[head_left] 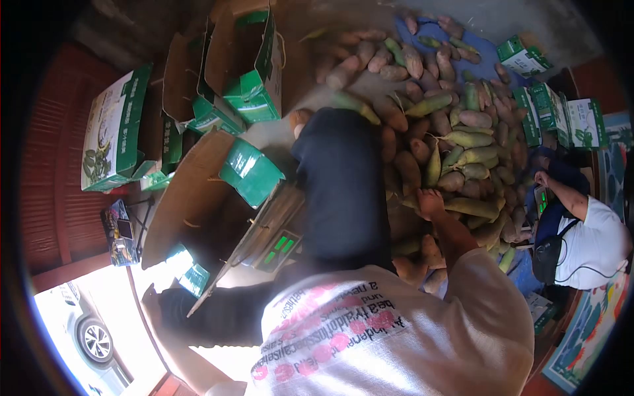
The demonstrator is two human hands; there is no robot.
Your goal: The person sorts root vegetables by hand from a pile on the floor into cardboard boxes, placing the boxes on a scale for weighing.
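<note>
My right hand [432, 204] reaches down into a large heap of roots, its fingers curled and close together. What they hold, if anything, is hidden. A long green radish [472, 208] lies right beside it, and a brownish root [407, 170] lies just above it. My left hand [152, 298] is at the far left by the lower edge of an open cardboard box [178, 198] with green flaps. Its fingers are dark and cannot be made out. The box leans tilted beside a digital scale [279, 251] with lit green digits. My dark-trousered leg stands between box and heap.
Open green-and-white cartons [254, 92] stand at the upper left, near a red wall [53, 165]. Folded cartons [558, 115] lie at the right. Another person [588, 244] in a white shirt sits there by a second lit display [541, 199]. A blue sheet [482, 49] lies under some roots.
</note>
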